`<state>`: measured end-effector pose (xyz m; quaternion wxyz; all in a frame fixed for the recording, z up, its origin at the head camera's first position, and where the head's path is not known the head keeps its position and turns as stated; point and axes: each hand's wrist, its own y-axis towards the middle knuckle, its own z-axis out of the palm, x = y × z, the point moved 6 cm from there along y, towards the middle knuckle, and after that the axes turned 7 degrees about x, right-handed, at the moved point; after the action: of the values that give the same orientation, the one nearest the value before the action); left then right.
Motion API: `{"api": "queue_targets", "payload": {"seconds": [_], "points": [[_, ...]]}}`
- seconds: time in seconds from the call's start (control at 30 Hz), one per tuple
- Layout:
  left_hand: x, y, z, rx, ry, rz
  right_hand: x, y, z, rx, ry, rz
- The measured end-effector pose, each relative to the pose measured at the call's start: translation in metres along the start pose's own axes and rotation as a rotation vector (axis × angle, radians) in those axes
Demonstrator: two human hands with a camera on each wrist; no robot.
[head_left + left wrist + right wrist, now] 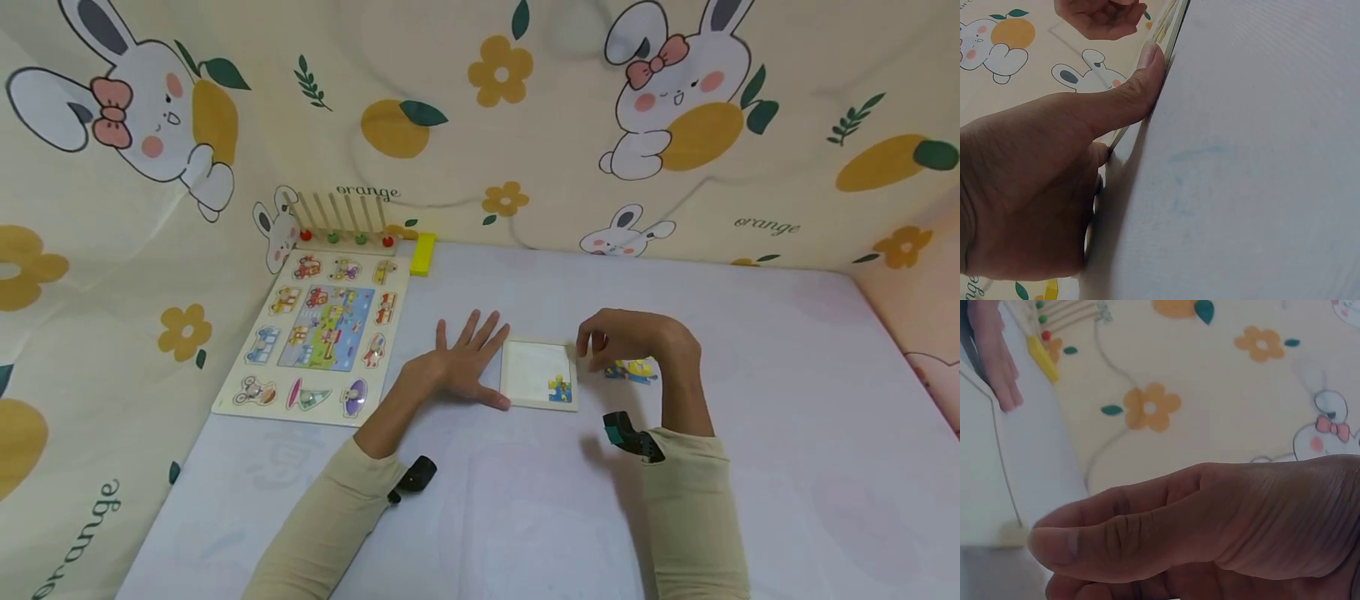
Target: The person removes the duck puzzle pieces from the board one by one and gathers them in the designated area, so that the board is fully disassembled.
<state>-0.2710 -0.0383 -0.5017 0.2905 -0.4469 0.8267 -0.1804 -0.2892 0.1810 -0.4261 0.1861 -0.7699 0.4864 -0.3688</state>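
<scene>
A shallow square puzzle tray (pixel 532 367) lies on the table, with jigsaw pieces (pixel 559 389) in its near right corner. My left hand (pixel 468 362) rests beside the tray with fingers spread, its thumb against the left edge; the left wrist view shows the thumb (pixel 1144 78) at the rim. Over the tray's right side hovers my right hand (pixel 626 337), its fingers loosely bent. In the right wrist view the thumb (pixel 1104 547) lies along the fingers, and no held piece shows. More colourful jigsaw pieces (pixel 632 372) lie on the table, partly hidden below the right hand.
At the left lies a large wooden picture board (pixel 251 392) with vehicle shapes. Behind it stands a rack of wooden rods (pixel 345 242) with red and green beads, beside a yellow block (pixel 423 254). A printed cloth wall (pixel 555 167) borders the white table (pixel 750 417).
</scene>
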Motion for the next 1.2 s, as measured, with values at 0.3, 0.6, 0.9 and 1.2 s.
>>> {"api": "queue_targets", "payload": {"seconds": [0.3, 0.6, 0.9, 1.2], "points": [[0.001, 0.000, 0.001, 0.005, -0.004, -0.006, 0.019, 0.017, 0.009, 0.078, -0.048, -0.077], [0.000, 0.003, 0.001, 0.003, -0.006, 0.002, 0.033, 0.028, 0.015, 0.103, -0.100, -0.150], [0.001, 0.004, 0.002, 0.014, 0.001, -0.012, 0.033, 0.030, 0.016, 0.104, -0.095, -0.122], [0.004, 0.007, 0.005, -0.011, -0.009, -0.009, 0.035, 0.031, 0.017, 0.135, -0.053, -0.150]]}}
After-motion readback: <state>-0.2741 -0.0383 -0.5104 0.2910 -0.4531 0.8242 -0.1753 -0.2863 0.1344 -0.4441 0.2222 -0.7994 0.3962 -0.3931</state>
